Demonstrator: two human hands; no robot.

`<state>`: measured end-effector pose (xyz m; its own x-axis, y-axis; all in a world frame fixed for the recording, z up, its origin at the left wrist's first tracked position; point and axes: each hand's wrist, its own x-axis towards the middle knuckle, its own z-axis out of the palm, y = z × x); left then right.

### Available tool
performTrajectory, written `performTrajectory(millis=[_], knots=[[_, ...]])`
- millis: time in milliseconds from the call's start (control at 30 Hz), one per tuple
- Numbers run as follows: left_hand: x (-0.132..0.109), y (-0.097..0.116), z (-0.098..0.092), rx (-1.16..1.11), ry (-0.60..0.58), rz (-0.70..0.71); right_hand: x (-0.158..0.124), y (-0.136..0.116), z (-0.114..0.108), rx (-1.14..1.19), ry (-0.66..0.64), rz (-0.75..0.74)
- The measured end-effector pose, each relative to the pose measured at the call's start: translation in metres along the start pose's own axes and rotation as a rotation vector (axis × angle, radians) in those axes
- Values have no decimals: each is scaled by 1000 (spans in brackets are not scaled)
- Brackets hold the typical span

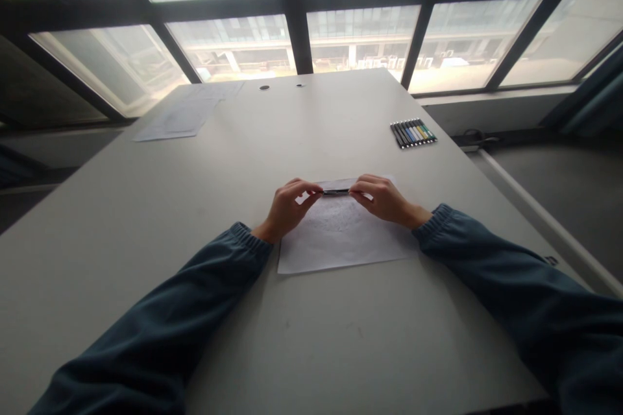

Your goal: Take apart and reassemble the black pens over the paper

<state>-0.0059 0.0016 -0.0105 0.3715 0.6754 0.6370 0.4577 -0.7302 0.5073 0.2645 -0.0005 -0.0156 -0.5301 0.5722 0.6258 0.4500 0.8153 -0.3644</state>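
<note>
Both hands meet over a white sheet of paper [345, 246] that bears faint grey marks. A slim black pen [335, 192] lies crosswise between them, level and just above the sheet's far part. My left hand [290, 206] pinches its left end between thumb and fingers. At the other end, the thumb and fingers of my right hand [382, 198] are closed on it. The fingertips cover both ends, so cap and tip cannot be made out. Beyond my right hand lies a row of pens [413, 133], mostly black, with blue, yellow and green ones among them.
The white table [146, 233] runs up to a large window with dark frames [294, 13]. Several loose paper sheets [178, 118] lie at its far left. A round dark-centred fitting [264, 88] is near the far edge. A pale rail [535, 207] runs along the right.
</note>
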Motion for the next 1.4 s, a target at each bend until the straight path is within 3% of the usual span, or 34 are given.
performTrajectory(millis=[233,600,1033,1267,1400], knots=[[-1,0,0,-4,-63,3,1,-4,0,-17,-24,-30],[2,5,-1,-5,-108,156,2,-7,-1,-25,-27,-51],[3,10,-2,5,-72,159,2,-9,-2,37,-59,-62],[4,8,-2,-5,-19,141,1,5,2,-106,264,231],[4,9,-2,-13,-20,140,0,14,5,-146,179,269]])
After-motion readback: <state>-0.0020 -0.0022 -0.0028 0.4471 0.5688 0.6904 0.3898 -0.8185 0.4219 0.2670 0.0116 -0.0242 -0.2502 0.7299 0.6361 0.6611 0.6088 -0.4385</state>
